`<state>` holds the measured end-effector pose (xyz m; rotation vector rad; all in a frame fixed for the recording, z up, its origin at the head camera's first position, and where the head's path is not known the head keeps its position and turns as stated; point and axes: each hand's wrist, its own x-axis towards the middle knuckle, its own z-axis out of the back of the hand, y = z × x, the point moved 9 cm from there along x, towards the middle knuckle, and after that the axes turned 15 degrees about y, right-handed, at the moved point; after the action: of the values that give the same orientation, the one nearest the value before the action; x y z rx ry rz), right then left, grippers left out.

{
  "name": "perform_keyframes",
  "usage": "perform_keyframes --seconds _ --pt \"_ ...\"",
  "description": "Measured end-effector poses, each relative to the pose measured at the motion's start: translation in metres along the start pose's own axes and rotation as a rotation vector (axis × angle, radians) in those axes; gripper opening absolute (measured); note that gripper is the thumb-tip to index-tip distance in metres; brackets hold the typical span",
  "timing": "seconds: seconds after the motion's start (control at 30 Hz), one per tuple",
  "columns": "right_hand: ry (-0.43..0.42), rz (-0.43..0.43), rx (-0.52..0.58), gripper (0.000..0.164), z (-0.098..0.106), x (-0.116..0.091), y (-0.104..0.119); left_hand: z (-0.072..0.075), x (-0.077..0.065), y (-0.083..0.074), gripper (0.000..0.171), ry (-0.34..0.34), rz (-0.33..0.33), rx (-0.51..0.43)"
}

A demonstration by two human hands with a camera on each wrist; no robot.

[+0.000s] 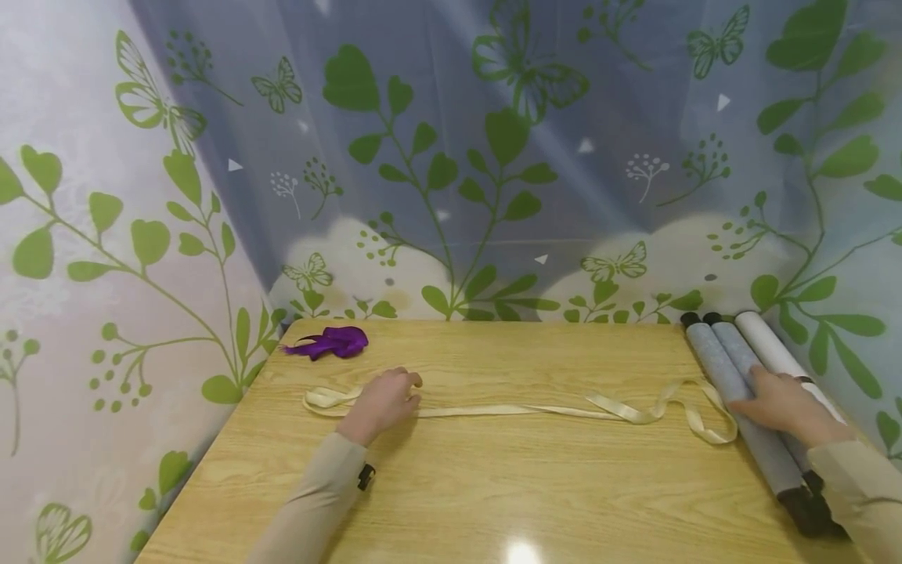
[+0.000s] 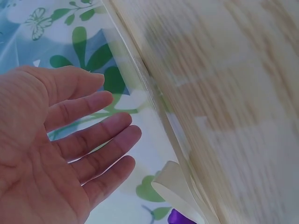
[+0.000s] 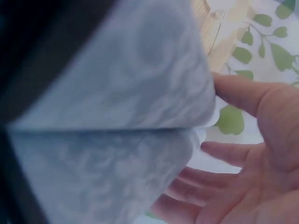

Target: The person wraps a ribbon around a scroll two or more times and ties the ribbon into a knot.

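In the head view, a long cream ribbon [image 1: 493, 410] lies across the wooden table, folded at its left end and curled at its right. My left hand [image 1: 384, 403] is above its left part; the left wrist view shows that hand's fingers [image 2: 103, 135] spread and holding nothing. At the right side, my right hand [image 1: 785, 403] rests over two grey rolls with black ends, the left one [image 1: 740, 399] and the middle one [image 1: 733, 348]. The right wrist view shows its thumb against one grey roll [image 3: 154, 74], with loosely extended fingers beside the other grey roll [image 3: 107, 172].
A crumpled purple ribbon [image 1: 331, 342] lies at the table's back left. A white roll [image 1: 771, 341] lies right of the grey rolls. Curtains [image 1: 437, 196] with a leaf and butterfly pattern hang behind and beside the wooden table [image 1: 493, 486].
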<state>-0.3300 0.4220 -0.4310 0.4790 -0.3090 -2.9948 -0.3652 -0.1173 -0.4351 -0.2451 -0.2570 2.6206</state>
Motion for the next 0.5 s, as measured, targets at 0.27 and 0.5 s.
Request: perform_keyframes --seconds 0.27,0.5 --pt "0.036 -0.054 0.022 0.086 -0.0004 0.0024 -0.0089 -0.0013 0.0021 -0.0073 0.024 0.020 -0.019 -0.036" --pt "0.081 -0.066 0.056 0.090 -0.0035 0.0047 -0.0029 -0.0085 0.0051 -0.0107 0.022 0.046 -0.022 -0.024"
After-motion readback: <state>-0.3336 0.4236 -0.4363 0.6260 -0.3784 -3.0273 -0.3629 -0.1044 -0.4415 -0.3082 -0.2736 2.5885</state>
